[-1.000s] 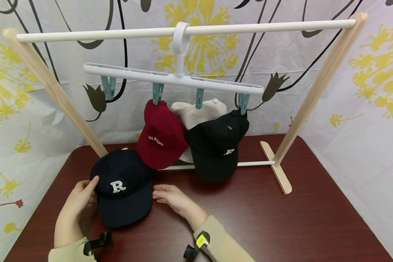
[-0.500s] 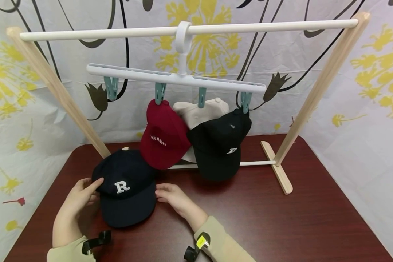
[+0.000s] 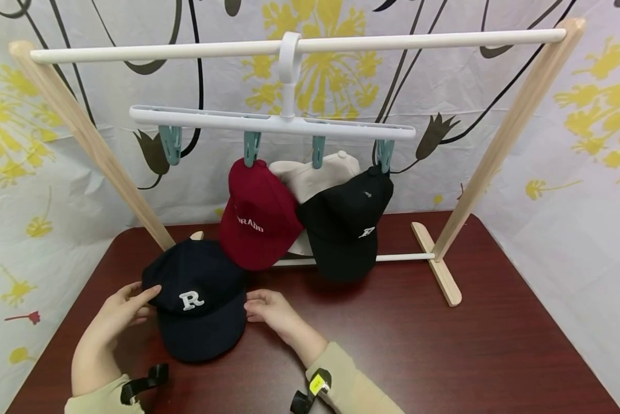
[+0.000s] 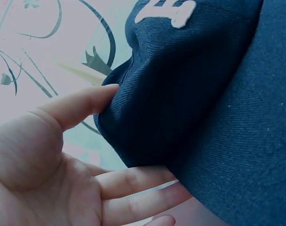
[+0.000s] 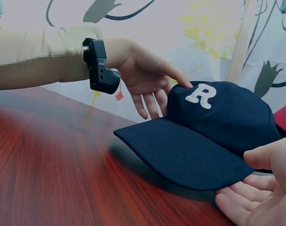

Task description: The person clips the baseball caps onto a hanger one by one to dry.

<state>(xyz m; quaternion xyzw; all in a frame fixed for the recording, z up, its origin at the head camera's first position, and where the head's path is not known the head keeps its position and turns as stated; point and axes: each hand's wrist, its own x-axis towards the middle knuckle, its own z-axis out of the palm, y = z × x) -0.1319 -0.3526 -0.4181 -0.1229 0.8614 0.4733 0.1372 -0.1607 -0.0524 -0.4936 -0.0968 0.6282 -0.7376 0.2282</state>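
A navy cap (image 3: 201, 325) with a white letter R lies brim forward at the left of the table. My left hand (image 3: 114, 313) pinches its left side, the thumb on the crown and the fingers beneath, as the left wrist view shows up close. At the right side of the brim, my right hand (image 5: 270, 181) holds the edge, fingers below and thumb above. Behind, a red cap (image 3: 258, 215), a beige cap (image 3: 315, 175) and a black cap (image 3: 343, 230) hang from teal clips on a white hanger (image 3: 211, 119). The leftmost clip (image 3: 170, 145) grips nothing.
A wooden rack carries the hanger on its white top rail (image 3: 423, 42). Its right foot (image 3: 437, 264) stands on the dark red table (image 3: 444, 356), and a lower rail (image 3: 403, 257) runs behind the caps. A patterned cloth (image 3: 527, 190) covers the back.
The hanger has swung nearer to level, its left end lower and its right end higher. My left wrist has shifted slightly left; the navy cap stays almost in place between both hands.
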